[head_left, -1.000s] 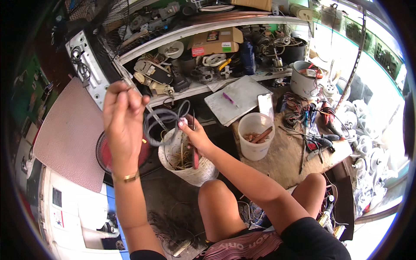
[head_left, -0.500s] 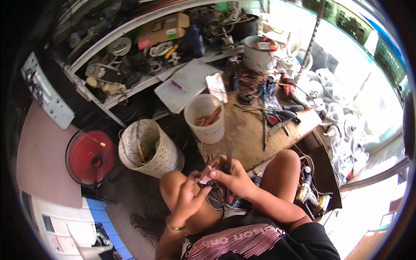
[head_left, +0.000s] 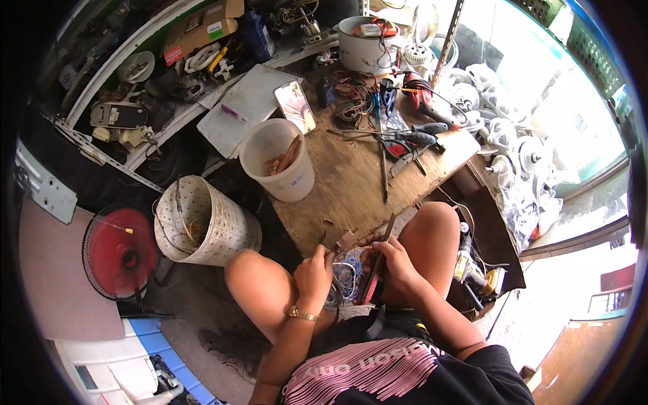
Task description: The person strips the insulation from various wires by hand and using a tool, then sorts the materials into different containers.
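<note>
Since half a second ago your hands have drawn apart, the right one, with its tool, going outward from the pink block; your view has also turned. Your left hand [head_left: 314,278] has its fingers closed on the pink block [head_left: 347,240], a small, squarish piece jutting just past the fingertips, off the near edge of the board [head_left: 351,185]; exactly where they pinch it is hidden. Your right hand [head_left: 397,262] is wrapped round a long tool [head_left: 368,290] with a red handle and a dark, narrow upper end. Between your knees, below both hands, lies a tangle of blue and white wire [head_left: 348,272].

The board is worn brown wood, scuffed and blotched. At its left edge stands a cloudy plastic tub [head_left: 295,185] of coppery pieces [head_left: 289,156]; a glossy phone [head_left: 297,111] lies by the far left corner, beside a dull grey sheet [head_left: 223,120] bearing a purple pen [head_left: 233,112]. A white pot [head_left: 364,57] sits at the far edge, dark-handled pliers [head_left: 413,137] toward the right. Left of the board is a dotted white bucket [head_left: 229,226]. The cardboard box [head_left: 199,34] carries red and green labels; your black shirt [head_left: 364,371] has pale lettering over pink stripes.
</note>
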Tool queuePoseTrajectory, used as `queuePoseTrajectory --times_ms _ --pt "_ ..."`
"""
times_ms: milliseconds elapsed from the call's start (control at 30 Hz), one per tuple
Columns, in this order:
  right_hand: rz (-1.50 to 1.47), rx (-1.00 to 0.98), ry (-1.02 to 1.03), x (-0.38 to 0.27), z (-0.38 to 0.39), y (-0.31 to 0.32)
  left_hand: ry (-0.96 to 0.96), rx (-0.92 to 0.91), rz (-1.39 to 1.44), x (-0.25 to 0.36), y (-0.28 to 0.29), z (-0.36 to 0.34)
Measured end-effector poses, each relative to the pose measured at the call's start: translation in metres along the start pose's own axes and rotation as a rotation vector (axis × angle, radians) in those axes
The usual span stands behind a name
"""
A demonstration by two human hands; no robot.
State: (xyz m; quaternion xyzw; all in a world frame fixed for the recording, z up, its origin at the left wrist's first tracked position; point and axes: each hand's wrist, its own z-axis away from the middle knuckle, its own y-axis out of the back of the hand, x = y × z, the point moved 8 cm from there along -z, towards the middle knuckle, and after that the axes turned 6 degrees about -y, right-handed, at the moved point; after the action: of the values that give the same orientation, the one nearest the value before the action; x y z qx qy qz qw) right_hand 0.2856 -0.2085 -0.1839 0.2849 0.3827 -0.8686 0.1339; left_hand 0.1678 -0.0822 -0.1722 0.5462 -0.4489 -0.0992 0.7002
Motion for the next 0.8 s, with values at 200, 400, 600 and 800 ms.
queuePoseTrajectory --times_ms 200,400,600,800 --pt "-0.291 -0.086 -0.147 0.023 0.02 0.005 -0.215 0.14 0.053 0.02 -0.002 0.001" --pt "0.223 0.043 -0.087 0.043 0.011 0.025 -0.235 0.131 0.189 0.033 -0.011 -0.011" --pt "1.219 0.151 0.466 0.002 0.011 -0.001 -0.207 0.186 0.184 0.028 -0.011 -0.016" --pt "1.747 0.318 0.432 0.01 -0.003 -0.009 -0.211 0.15 0.109 0.029 -0.015 -0.013"
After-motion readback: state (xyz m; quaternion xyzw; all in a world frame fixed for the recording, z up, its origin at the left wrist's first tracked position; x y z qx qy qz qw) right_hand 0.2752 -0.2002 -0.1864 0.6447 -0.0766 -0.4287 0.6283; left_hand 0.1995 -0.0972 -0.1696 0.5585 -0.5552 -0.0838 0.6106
